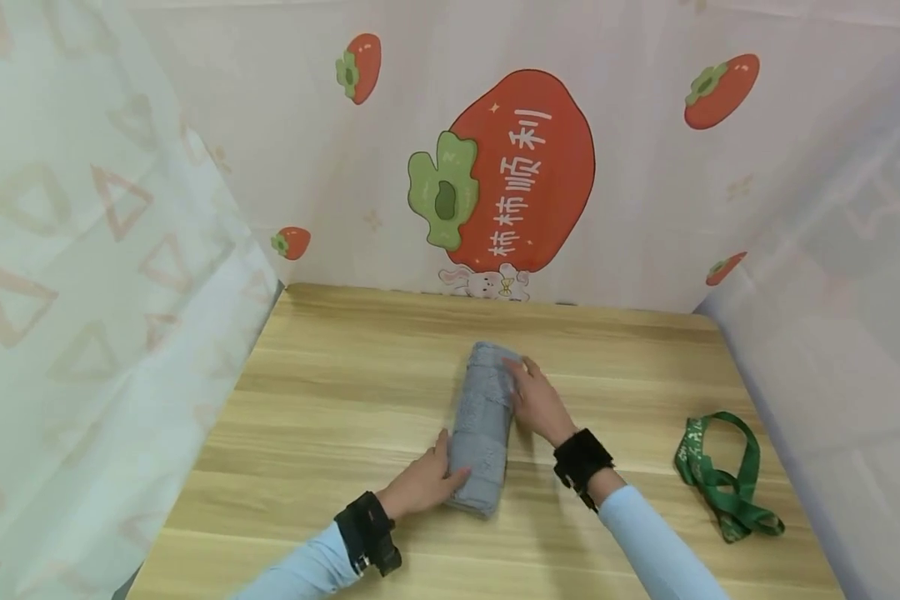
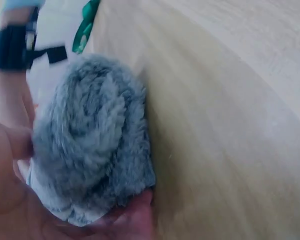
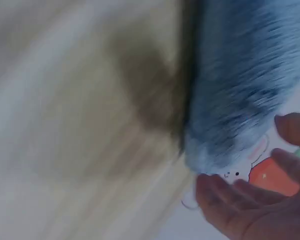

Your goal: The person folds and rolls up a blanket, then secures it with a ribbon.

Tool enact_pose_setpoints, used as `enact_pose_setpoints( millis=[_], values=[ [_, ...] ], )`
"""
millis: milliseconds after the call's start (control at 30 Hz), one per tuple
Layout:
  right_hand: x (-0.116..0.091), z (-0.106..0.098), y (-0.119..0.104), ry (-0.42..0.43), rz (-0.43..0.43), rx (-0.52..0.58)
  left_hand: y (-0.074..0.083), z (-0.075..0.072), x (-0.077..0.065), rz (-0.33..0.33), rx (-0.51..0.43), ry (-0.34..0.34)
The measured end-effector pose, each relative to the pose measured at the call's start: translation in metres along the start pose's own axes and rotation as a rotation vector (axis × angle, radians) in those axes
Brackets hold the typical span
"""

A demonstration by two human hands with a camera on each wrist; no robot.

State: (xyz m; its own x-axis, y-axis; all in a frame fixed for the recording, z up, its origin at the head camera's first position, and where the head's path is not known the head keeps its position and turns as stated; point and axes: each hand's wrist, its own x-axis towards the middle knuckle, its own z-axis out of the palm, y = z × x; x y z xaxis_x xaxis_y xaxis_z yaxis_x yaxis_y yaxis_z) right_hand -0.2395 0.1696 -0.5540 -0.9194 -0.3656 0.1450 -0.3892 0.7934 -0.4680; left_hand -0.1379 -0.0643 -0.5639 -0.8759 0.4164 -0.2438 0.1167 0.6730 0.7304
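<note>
Rolled towel: we have one grey-blue rolled towel [image 1: 480, 429], fluffy coil showing at the near end, lying slightly slanted around mid-table.
Left hand: we mark the left hand [image 1: 422, 482] clasping the near end, thumb on top, fingers round the side.
Right hand: we mark the right hand [image 1: 537, 404] at the far end, thumb and fingers apart; right wrist view blurs, so we can't confirm contact.
Coil risk: we'd flag unrolling; the grip looks firmer at the near end, so the far end could loosen if unsupported.
Roll risk: uneven pushing from the two sides could swing or skew it, we judge.
Table: we log a wood-grain table [image 1: 307, 433] underneath.
Green strap: we note a looped green strap [image 1: 727, 483] at right, well apart, low snag risk.
Backdrop: we see a fruit-print backdrop [image 1: 645, 208] behind.
</note>
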Motion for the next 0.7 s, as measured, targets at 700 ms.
enact_pose_setpoints(
  millis=[700],
  values=[
    [0.051, 0.023, 0.009, -0.256, 0.084, 0.245, -0.014, -0.044, 0.096, 0.049, -0.026, 0.028]
  ],
)
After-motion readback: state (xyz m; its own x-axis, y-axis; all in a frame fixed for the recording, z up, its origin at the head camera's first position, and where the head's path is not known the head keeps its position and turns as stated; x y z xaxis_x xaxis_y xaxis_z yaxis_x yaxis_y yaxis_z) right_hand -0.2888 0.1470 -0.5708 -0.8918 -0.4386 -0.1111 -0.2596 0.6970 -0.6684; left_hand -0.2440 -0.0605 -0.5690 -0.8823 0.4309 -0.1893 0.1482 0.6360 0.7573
